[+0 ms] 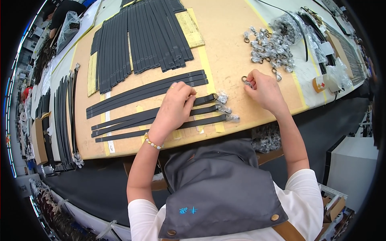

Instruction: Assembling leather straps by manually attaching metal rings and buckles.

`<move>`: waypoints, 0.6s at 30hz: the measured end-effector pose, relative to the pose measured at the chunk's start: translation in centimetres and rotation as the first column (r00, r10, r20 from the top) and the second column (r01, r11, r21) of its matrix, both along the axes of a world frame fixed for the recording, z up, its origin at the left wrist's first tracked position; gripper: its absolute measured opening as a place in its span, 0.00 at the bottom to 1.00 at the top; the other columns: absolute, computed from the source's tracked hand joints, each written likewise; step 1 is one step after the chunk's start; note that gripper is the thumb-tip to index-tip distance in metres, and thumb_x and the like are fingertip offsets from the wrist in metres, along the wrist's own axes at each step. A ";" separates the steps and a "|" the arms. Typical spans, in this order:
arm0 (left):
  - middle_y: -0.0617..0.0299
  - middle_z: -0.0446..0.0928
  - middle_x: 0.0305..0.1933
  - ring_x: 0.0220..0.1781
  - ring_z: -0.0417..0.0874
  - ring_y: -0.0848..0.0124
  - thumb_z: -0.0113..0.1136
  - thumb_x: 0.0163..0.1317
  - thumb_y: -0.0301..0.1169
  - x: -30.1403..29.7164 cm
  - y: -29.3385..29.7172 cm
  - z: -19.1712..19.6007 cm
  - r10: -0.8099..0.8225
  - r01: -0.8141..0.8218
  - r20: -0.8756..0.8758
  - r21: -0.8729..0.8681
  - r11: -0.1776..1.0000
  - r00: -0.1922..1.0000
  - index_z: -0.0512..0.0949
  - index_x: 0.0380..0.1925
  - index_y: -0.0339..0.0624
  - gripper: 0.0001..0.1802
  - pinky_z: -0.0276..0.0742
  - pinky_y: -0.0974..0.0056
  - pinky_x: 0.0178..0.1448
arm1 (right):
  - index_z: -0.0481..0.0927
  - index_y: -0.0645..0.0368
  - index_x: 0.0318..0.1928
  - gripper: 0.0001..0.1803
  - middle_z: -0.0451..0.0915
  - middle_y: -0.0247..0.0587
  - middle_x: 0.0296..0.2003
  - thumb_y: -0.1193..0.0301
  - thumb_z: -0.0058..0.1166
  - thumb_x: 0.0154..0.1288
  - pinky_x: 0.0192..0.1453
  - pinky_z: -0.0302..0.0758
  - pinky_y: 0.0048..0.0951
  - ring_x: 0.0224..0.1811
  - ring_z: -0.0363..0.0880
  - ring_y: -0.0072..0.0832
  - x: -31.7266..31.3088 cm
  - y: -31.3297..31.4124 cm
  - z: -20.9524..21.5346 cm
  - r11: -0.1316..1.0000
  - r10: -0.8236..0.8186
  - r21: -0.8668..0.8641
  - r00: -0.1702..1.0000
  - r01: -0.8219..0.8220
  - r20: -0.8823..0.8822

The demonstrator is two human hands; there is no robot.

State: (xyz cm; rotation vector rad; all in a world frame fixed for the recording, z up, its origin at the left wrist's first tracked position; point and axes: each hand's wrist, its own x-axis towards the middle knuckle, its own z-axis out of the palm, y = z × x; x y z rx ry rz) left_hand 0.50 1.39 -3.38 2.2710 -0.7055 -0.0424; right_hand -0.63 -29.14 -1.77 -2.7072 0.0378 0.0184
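In my right hand (265,91), pinched between thumb and fingers, is a dark metal ring clasp (245,79) with clear plastic wrap around part of it. My left hand (175,105) is closed over the dark straps, its fingertips pressed together; what they grip, if anything, is hidden. Beside those fingertips runs a black strap (204,100) with a plastic-wrapped metal clasp (221,97) at its right end. Two more straps with wrapped clasps lie nearer me, one of them a black strap (207,121). Just beyond my left hand lie flat black straps (132,95) without clasps.
Many black straps (140,40) lie in rows at the back of the table (229,36). A pile of wrapped clasps (273,52) sits at the far right, near an orange-labelled container (319,84). More straps (64,112) hang at the left. A person (66,16) is at the upper left.
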 end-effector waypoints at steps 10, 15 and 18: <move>0.54 0.79 0.38 0.46 0.78 0.55 0.71 0.57 0.27 3.0 0.3 -0.6 0.062 -0.069 0.093 0.072 0.995 0.994 0.80 0.35 0.36 0.10 0.75 0.55 0.54 | 0.79 0.65 0.44 0.10 0.81 0.33 0.31 0.75 0.58 0.63 0.40 0.78 0.26 0.34 0.81 0.19 0.7 0.5 -3.2 0.774 0.088 0.631 0.995 -0.044 -0.039; 0.56 0.77 0.38 0.46 0.78 0.58 0.71 0.59 0.29 1.6 -0.9 0.6 -0.160 0.154 0.112 0.062 0.986 0.981 0.81 0.38 0.36 0.10 0.75 0.57 0.53 | 0.77 0.65 0.47 0.10 0.77 0.32 0.37 0.76 0.56 0.66 0.40 0.77 0.20 0.35 0.79 0.14 0.5 2.1 -3.2 0.474 0.127 0.878 0.981 0.073 -0.150; 0.56 0.77 0.37 0.45 0.77 0.58 0.70 0.59 0.29 1.2 -1.4 0.2 -0.202 0.197 0.055 0.090 0.976 0.978 0.82 0.38 0.37 0.10 0.75 0.56 0.52 | 0.77 0.63 0.47 0.10 0.78 0.32 0.37 0.74 0.54 0.67 0.39 0.77 0.19 0.35 0.80 0.15 0.6 2.5 -2.9 0.454 0.109 0.884 0.978 0.109 -0.177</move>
